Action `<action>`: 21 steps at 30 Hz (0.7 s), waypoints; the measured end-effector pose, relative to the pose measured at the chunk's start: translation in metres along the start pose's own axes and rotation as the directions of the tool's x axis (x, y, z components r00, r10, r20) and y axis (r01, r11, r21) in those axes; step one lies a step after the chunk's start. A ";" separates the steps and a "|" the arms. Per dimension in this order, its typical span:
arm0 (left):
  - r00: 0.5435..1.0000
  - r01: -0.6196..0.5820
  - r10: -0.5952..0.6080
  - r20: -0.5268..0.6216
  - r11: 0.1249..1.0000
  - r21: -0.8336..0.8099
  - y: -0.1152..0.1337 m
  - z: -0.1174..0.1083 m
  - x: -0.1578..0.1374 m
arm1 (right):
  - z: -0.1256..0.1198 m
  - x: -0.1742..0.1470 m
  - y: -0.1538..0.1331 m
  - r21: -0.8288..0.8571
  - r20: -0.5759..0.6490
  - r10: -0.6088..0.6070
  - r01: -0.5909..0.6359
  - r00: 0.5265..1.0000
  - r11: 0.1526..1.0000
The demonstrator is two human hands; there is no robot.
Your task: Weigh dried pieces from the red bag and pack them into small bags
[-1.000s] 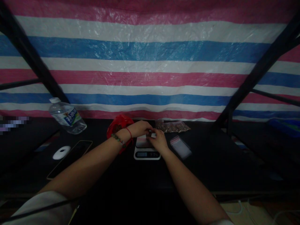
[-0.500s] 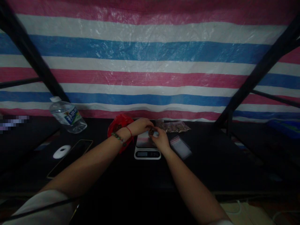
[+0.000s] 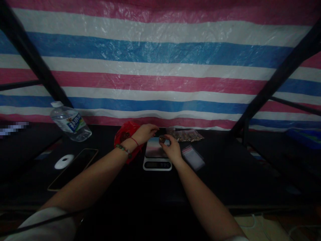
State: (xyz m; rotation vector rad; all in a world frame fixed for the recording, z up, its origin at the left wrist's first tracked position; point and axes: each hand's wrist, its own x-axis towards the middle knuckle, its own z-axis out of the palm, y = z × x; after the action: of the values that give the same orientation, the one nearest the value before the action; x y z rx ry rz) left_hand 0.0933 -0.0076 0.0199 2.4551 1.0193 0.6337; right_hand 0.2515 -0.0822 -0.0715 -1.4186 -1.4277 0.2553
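Striped sheeting (image 3: 160, 57) backs a red bag (image 3: 130, 126) of brown bits (image 3: 124, 136); right hand (image 3: 173, 150) pinches a brown thing (image 3: 162, 139); grip unclear on left hand (image 3: 144, 133).

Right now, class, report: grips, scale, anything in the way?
Right grip pinching brown item at scale. Left grip apart, near red bag. Scale partly hidden behind right grip.

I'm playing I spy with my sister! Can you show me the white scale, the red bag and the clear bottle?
white scale (image 3: 155, 151): head view, on its flat top plate.
red bag (image 3: 130, 126): head view, on its far red wall.
clear bottle (image 3: 73, 123): head view, on its label.
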 end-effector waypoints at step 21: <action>0.975 -0.061 0.016 -0.222 0.978 -0.198 0.000 0.040 -0.010 | 0.004 -0.004 -0.008 -0.073 0.017 -0.045 0.046 0.999 0.996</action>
State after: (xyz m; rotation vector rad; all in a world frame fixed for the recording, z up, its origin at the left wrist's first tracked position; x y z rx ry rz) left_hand 0.1089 -0.0224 -0.0155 2.2671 0.9359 0.9893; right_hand 0.2426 -0.0855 -0.0693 -1.4442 -1.4933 0.1875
